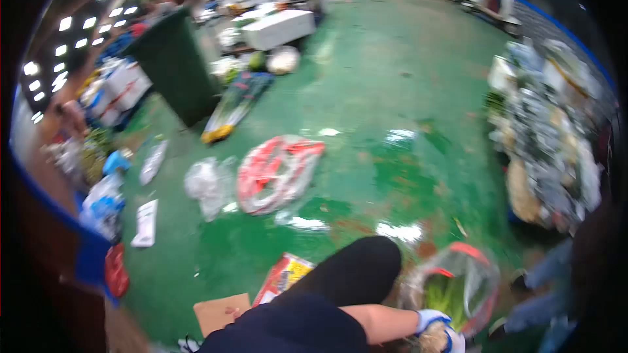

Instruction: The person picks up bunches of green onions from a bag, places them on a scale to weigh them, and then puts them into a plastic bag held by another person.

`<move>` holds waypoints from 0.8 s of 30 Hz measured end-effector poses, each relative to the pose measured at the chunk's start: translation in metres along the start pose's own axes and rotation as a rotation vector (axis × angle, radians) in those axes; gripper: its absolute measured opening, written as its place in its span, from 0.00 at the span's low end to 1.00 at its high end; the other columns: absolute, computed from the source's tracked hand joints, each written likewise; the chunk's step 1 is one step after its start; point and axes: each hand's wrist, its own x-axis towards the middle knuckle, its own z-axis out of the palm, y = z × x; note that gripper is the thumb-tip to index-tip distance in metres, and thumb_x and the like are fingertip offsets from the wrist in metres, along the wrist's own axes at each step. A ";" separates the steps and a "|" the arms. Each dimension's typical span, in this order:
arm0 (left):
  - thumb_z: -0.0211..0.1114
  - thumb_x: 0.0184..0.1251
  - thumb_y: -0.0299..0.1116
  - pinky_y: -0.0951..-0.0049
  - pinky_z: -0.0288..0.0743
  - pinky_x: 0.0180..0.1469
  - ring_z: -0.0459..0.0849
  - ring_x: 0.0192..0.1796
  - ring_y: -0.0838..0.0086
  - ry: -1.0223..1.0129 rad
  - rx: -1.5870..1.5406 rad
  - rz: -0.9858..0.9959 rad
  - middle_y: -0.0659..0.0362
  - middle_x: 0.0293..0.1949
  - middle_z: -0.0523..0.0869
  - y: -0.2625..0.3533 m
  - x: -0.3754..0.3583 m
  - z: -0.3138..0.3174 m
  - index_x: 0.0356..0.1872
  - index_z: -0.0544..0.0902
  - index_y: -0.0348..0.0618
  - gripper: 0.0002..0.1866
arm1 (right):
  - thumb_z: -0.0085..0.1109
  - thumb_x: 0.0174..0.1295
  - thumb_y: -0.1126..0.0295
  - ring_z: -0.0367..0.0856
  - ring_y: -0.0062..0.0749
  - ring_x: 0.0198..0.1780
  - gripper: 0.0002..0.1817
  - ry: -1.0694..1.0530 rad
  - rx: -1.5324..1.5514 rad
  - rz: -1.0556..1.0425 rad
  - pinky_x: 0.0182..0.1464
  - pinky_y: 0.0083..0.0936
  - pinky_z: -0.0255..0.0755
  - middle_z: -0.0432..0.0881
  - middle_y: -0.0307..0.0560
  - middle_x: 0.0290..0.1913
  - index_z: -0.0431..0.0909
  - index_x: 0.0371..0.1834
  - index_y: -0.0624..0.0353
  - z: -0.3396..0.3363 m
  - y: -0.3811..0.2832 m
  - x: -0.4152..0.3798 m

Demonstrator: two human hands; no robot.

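Note:
My right hand [439,325], in a white glove with blue trim, reaches low at the bottom right. Its fingers close round a bunch of leafy greens [433,340] whose pale, stringy root end shows at the glove. Long green leaves [445,293] lie just beyond the hand, inside a clear plastic bag [483,273] with a red-orange band at its mouth. The bag stands open on the wet green floor. My left hand does not show. My dark knee [366,265] juts out left of the bag.
Another red-and-clear plastic bag [278,173] lies ahead on the floor. A heap of wrapped vegetables [546,137] stands at the right, near a person's blue-clad leg [546,287]. A green bin [173,65] and a white foam box [278,29] are at the far left. Cardboard [212,314] lies near my knee.

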 end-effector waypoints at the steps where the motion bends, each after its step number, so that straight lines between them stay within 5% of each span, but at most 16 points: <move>1: 0.64 0.62 0.38 0.64 0.78 0.47 0.84 0.39 0.66 -0.061 -0.096 -0.060 0.55 0.39 0.86 -0.008 -0.020 0.015 0.46 0.79 0.40 0.16 | 0.60 0.58 0.65 0.79 0.32 0.44 0.20 -0.086 -0.031 -0.107 0.45 0.30 0.74 0.80 0.43 0.46 0.74 0.53 0.61 0.013 -0.011 -0.019; 3: 0.60 0.65 0.39 0.63 0.78 0.49 0.84 0.40 0.65 -0.024 -0.075 0.051 0.54 0.40 0.85 -0.027 -0.040 0.040 0.47 0.78 0.40 0.15 | 0.68 0.51 0.75 0.80 0.32 0.45 0.26 -0.203 -0.081 -0.283 0.51 0.30 0.75 0.81 0.44 0.48 0.73 0.55 0.62 0.031 -0.037 -0.061; 4: 0.57 0.68 0.40 0.61 0.77 0.50 0.84 0.42 0.65 -0.152 -0.170 -0.086 0.53 0.42 0.85 -0.031 -0.050 0.052 0.48 0.77 0.40 0.16 | 0.67 0.51 0.77 0.80 0.33 0.48 0.27 -0.192 -0.060 -0.208 0.52 0.31 0.75 0.80 0.47 0.50 0.72 0.56 0.64 0.028 -0.047 -0.076; 6: 0.47 0.73 0.43 0.59 0.64 0.66 0.76 0.57 0.58 -0.748 -0.449 -0.350 0.48 0.56 0.77 -0.033 -0.068 0.078 0.59 0.70 0.36 0.23 | 0.65 0.54 0.75 0.79 0.32 0.50 0.25 -0.186 -0.056 -0.251 0.54 0.31 0.74 0.80 0.47 0.51 0.72 0.57 0.65 0.049 -0.081 -0.137; 8: 0.48 0.73 0.42 0.54 0.62 0.67 0.75 0.58 0.54 -0.395 -0.546 -0.408 0.44 0.56 0.76 -0.046 -0.074 0.094 0.59 0.69 0.35 0.23 | 0.64 0.55 0.74 0.79 0.31 0.51 0.24 -0.192 -0.050 -0.301 0.56 0.29 0.72 0.80 0.46 0.51 0.73 0.57 0.64 0.039 -0.084 -0.171; 10: 0.50 0.72 0.41 0.50 0.61 0.66 0.73 0.59 0.52 -0.194 -0.233 -0.249 0.44 0.56 0.75 -0.041 -0.108 0.137 0.60 0.67 0.36 0.23 | 0.64 0.56 0.73 0.80 0.29 0.48 0.23 -0.147 0.016 -0.282 0.53 0.28 0.74 0.81 0.46 0.49 0.73 0.56 0.64 0.051 -0.101 -0.206; 15: 0.48 0.71 0.45 0.47 0.58 0.67 0.68 0.63 0.51 -0.322 0.009 -0.147 0.46 0.61 0.70 -0.051 -0.150 0.208 0.64 0.65 0.41 0.26 | 0.66 0.54 0.70 0.83 0.27 0.41 0.21 -0.136 0.254 -0.322 0.45 0.26 0.77 0.83 0.45 0.43 0.76 0.52 0.63 0.032 -0.095 -0.282; 17: 0.50 0.69 0.49 0.52 0.67 0.60 0.74 0.55 0.57 -0.468 -0.013 -0.152 0.51 0.52 0.77 -0.037 -0.156 0.217 0.59 0.70 0.47 0.24 | 0.62 0.59 0.67 0.84 0.30 0.40 0.20 -0.069 0.348 -0.263 0.44 0.29 0.79 0.83 0.48 0.43 0.75 0.52 0.63 0.043 -0.096 -0.321; 19: 0.52 0.68 0.51 0.58 0.72 0.52 0.77 0.46 0.61 -0.546 0.096 -0.023 0.55 0.46 0.79 -0.029 -0.155 0.252 0.53 0.74 0.46 0.22 | 0.59 0.61 0.67 0.84 0.35 0.39 0.17 -0.162 0.613 -0.266 0.44 0.32 0.79 0.83 0.51 0.42 0.74 0.51 0.64 0.026 -0.084 -0.329; 24: 0.49 0.70 0.47 0.58 0.70 0.55 0.76 0.51 0.62 -0.404 0.559 0.587 0.56 0.51 0.78 0.047 -0.130 0.283 0.55 0.72 0.46 0.20 | 0.56 0.61 0.65 0.82 0.46 0.45 0.20 -0.138 0.763 -0.464 0.52 0.47 0.74 0.81 0.57 0.45 0.73 0.52 0.65 -0.024 -0.062 -0.369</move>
